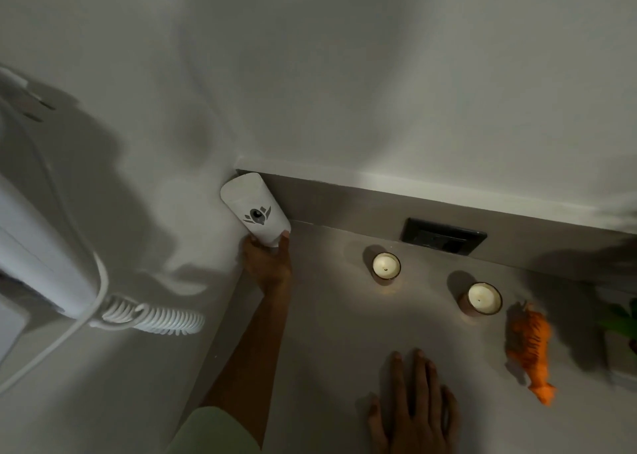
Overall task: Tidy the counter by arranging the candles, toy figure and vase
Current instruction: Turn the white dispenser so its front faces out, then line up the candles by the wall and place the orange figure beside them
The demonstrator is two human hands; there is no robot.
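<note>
Over in the back left corner of the grey counter (331,336), the person's left hand (267,262) is wrapped around the base of a tall white vase with a dark printed emblem (255,210), thumb on one side and fingers on the other, with the vase leaning toward the side wall rather than standing straight. Whether its foot is fully down on the surface I cannot tell, since the hand covers it. The right hand (413,408) lies flat and open on the counter near the front edge, holding nothing. Two small round white candles in glass jars stand apart from each other along the back: one (386,267) just in front of a black wall socket (443,235), the other (483,298) further right. An orange striped toy tiger figure (529,348) lies on its side just beside the second candle. From where things stand, the vase looks the likeliest to cause trouble: gripped low and tilted, it could tip against the wall or topple if let go before it sits level. A sweep of the right arm toward the candles could also knock the toy figure further along or nudge a jar, and the dim light makes judging gaps harder.
</note>
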